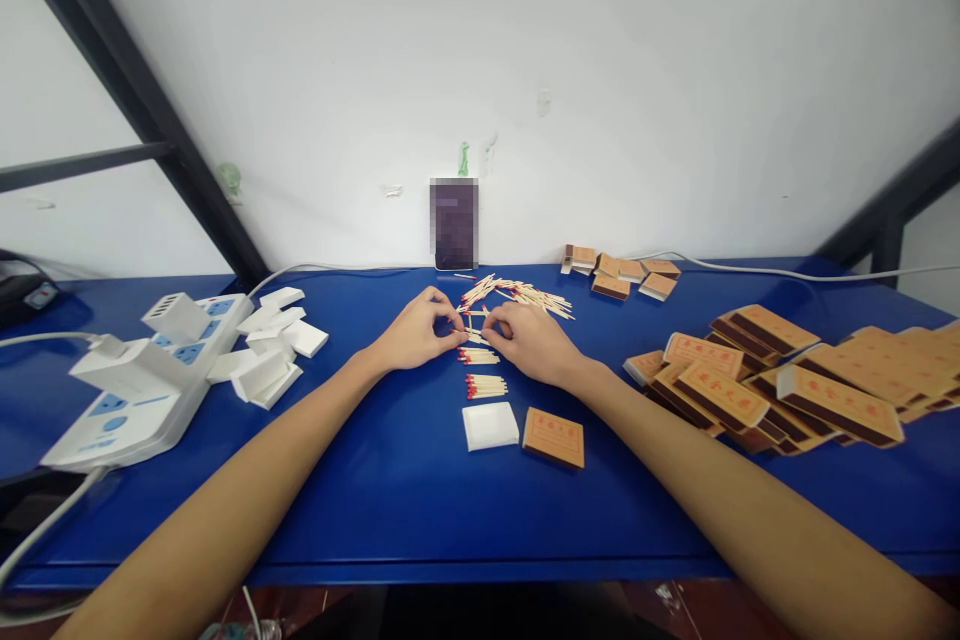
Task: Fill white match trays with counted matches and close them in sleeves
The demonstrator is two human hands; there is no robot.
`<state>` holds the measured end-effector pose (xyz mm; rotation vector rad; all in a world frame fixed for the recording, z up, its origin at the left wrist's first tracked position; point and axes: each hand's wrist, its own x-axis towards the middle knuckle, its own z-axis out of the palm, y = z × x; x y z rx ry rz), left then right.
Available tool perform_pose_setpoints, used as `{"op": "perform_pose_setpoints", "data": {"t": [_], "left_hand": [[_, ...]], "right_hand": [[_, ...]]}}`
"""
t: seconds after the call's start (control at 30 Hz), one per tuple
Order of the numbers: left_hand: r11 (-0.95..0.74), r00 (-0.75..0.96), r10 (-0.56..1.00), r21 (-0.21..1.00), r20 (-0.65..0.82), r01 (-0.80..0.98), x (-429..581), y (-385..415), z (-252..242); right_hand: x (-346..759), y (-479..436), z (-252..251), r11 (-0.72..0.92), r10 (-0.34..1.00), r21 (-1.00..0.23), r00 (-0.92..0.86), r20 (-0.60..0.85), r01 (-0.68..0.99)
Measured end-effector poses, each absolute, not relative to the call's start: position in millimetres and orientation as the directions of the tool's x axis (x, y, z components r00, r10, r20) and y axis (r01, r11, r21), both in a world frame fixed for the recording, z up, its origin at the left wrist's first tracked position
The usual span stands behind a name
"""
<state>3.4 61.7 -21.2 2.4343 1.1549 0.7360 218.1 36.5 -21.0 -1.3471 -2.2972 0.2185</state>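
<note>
My left hand (417, 330) and my right hand (534, 342) face each other over the middle of the table, thumb and fingers of each closed in a pinch. Between the fingertips lie a few matches (475, 336), held at their two ends. Just nearer to me are two small rows of matches, one row (478, 357) close to my fingers and another row (487, 386) below it, red heads to the left. Beyond the hands a loose heap of matches (536, 296) spreads out. A white matchbox tray (490, 426) lies beside a tan matchbox sleeve (553, 437).
To the right is a large pile of tan matchboxes (724, 395); several smaller ones (611, 270) sit near the wall. White trays (274, 340) are heaped at left beside a power strip (161, 410) with plugs. A blurred dark device (456, 225) leans against the wall.
</note>
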Motion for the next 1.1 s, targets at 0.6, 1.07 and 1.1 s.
{"op": "perform_pose_setpoints", "data": {"t": [0.6, 1.07, 1.1], "left_hand": [[-0.605, 0.537, 0.791, 0.507, 0.295, 0.613, 6, 58, -18], [-0.612, 0.542, 0.785, 0.513, 0.300, 0.601, 4, 62, -20], [-0.612, 0.543, 0.785, 0.515, 0.299, 0.600, 4, 62, -20]], "right_hand": [[209, 44, -23, 0.504, 0.839, -0.284, -0.383, 0.387, 0.816], [201, 51, -9, 0.363, 0.930, -0.421, -0.292, 0.224, 0.831], [201, 52, -8, 0.362, 0.931, -0.417, -0.297, 0.213, 0.834]]}}
